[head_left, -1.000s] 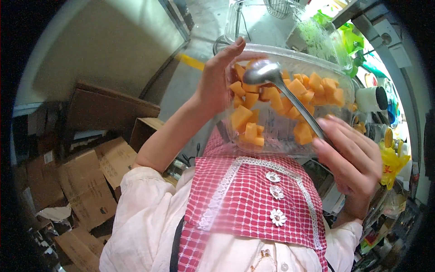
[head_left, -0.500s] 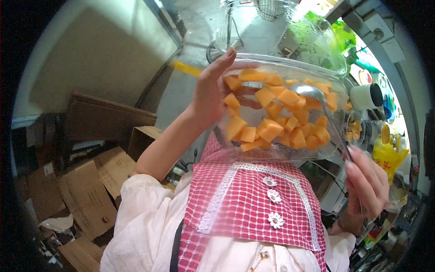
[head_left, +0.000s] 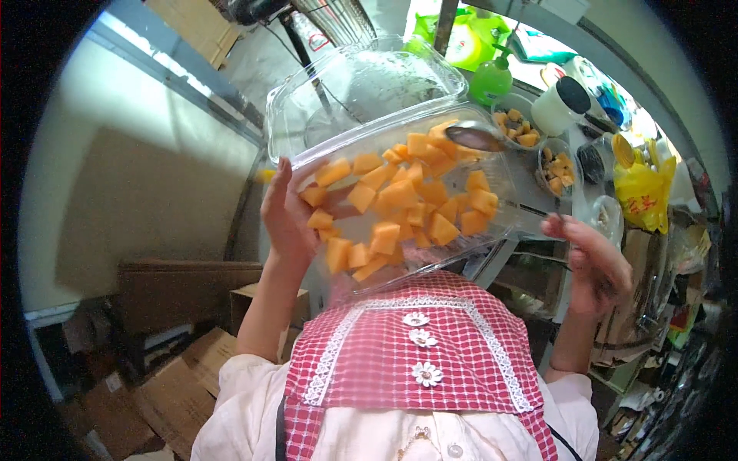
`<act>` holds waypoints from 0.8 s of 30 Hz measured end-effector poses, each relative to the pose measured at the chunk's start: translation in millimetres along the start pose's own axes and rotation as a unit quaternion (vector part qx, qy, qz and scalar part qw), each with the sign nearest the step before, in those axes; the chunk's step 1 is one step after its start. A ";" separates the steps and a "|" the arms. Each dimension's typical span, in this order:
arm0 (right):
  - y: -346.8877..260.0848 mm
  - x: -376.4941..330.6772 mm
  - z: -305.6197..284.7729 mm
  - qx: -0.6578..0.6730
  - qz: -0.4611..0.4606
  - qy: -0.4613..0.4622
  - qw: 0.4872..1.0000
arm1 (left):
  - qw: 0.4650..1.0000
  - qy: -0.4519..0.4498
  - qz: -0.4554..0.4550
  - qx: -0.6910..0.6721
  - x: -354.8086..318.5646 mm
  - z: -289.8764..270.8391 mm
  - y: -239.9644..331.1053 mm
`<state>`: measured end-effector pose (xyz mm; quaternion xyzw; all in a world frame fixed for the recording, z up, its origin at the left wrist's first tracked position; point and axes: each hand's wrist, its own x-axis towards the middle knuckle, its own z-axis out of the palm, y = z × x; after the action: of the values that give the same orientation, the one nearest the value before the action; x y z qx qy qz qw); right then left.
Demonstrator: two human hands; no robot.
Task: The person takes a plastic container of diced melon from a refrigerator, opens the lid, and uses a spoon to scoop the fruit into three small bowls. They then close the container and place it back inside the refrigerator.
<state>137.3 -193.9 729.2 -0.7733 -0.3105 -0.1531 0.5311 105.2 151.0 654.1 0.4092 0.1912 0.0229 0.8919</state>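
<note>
Head view, single frame. Left hand (head_left: 286,219), centre-left of frame, grips the side wall of a clear plastic container (head_left: 400,165), fingers wrapped on its edge; the container is tilted, its hinged lid swung open toward the upper centre. Orange fruit cubes (head_left: 400,203) lie piled against the lower wall, apparently because of the tilt. A metal spoon (head_left: 475,137) has its bowl among the upper cubes, right of centre; the handle runs down-right toward the right hand (head_left: 593,265). Right-hand fingers are curled narrow, seemingly pinching the handle end, though the contact is not clear. Upper right: tabletop (head_left: 573,200) carrying small cups of fruit (head_left: 516,131), a green bottle (head_left: 492,77), a white cup (head_left: 560,106). Bottom centre: red checked apron (head_left: 415,361). Lower left: cardboard boxes (head_left: 169,384) on the floor.
</note>
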 end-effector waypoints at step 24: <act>203.1 -76.7 -27.3 0.357 0.278 0.410 0.792 | 0.962 0.161 0.208 0.077 -25.0 -17.5 -11.6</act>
<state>212.1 -292.7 548.9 -0.4459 0.1322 -0.1798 0.8668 74.4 151.0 643.2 0.4981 0.2444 0.2589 0.7906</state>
